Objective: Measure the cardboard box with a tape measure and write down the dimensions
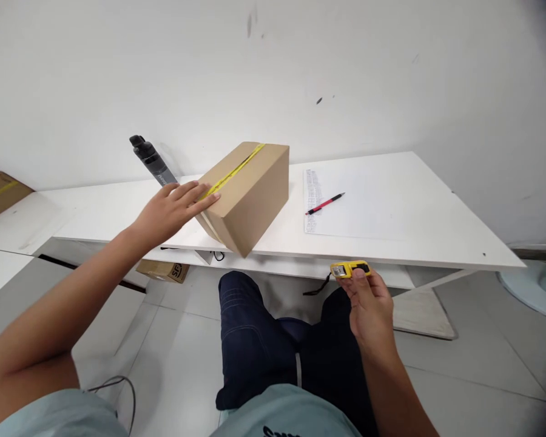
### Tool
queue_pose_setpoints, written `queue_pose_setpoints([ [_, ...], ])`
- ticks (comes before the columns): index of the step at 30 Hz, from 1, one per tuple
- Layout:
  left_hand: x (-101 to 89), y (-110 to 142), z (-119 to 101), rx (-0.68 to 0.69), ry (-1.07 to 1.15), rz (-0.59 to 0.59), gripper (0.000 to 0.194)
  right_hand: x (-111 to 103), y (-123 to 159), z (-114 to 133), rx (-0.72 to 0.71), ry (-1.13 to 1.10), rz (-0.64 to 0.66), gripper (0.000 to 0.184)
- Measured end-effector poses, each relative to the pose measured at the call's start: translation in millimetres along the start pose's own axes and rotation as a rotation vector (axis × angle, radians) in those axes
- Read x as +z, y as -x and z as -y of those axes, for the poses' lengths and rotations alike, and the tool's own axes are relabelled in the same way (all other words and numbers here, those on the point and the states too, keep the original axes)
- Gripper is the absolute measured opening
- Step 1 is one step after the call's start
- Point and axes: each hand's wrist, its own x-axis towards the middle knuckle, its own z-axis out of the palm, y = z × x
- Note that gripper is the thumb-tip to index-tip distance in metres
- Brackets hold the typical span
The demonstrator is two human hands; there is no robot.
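A brown cardboard box [259,188] with yellow tape along its top sits on the white desk [273,243], its near corner reaching over the front edge. My left hand [170,209] lies with fingers spread on the left end of the box top. In front of the desk edge, my right hand [368,297] grips a yellow tape measure [349,269] with a black wrist strap; no blade is seen pulled out. To the right of the box lies a sheet of paper [355,212] with handwriting along its left side, and a red and black pen [325,203] rests across it.
A dark bottle [152,159] stands behind my left hand near the wall. More taped boxes [2,193] are at the far left. Under the desk are a shelf [273,264] and a small carton [164,270]. A pale blue round object [537,285] is at the right.
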Motion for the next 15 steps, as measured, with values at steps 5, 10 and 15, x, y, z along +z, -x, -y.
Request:
queue_pose_setpoints([
  [5,6.7,25.3,37.1,-0.374,-0.094,-0.18,0.049,-2.7,0.8,1.9,0.001,0.045,0.008,0.061],
  [10,19.4,31.4,-31.9,-0.647,0.301,-0.447,0.06,-11.3,1.1,-3.2,0.014,0.097,0.016,0.058],
  [15,40.8,3.7,-104.9,-0.722,0.392,-0.363,0.08,-9.2,7.7,-8.6,0.017,0.159,0.06,0.058],
])
